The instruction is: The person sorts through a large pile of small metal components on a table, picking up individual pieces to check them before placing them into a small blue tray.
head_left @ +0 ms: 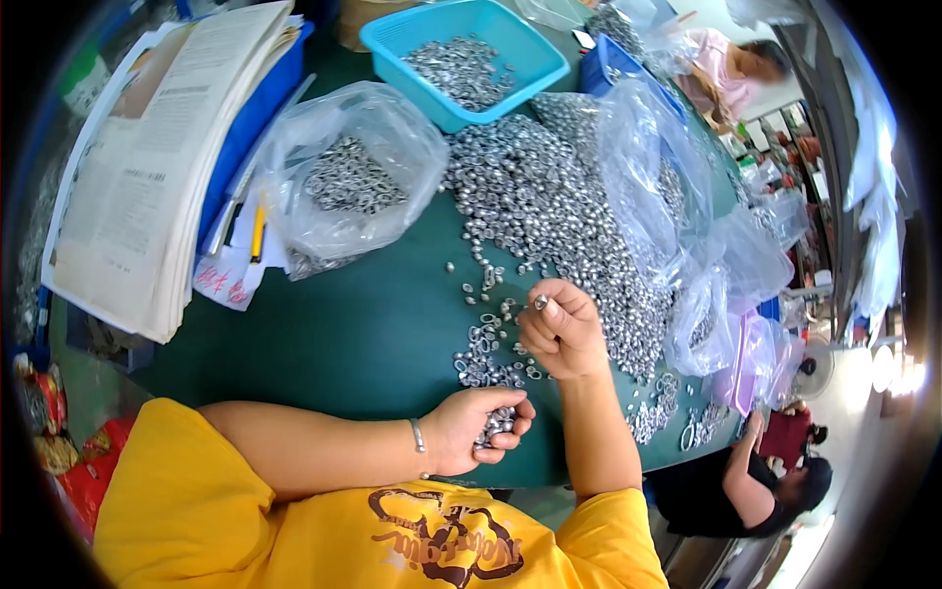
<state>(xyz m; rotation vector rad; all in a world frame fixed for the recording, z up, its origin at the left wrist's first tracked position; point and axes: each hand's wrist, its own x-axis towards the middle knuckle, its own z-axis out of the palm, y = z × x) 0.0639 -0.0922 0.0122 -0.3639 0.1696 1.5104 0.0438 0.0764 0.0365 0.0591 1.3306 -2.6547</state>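
Beside right hand (pixel 561 332), metal-ring heap (pixel 564 211).

The table (pixel 334 334) is dark green. All places here are told from the table. In the middle of it lies a big heap of small metal rings (pixel 549 196), shiny silver. At its far edge sits a basket (pixel 461 54), light blue, with more silver rings inside. On its left side is a see-through plastic bag (pixel 348 167), and left of that a stack of papers (pixel 167 147), white with black print, on something blue. A yellow pen (pixel 258 231) lies beside the stack. At the near edge, the person's shirt (pixel 294 520) is yellow with a brown picture.
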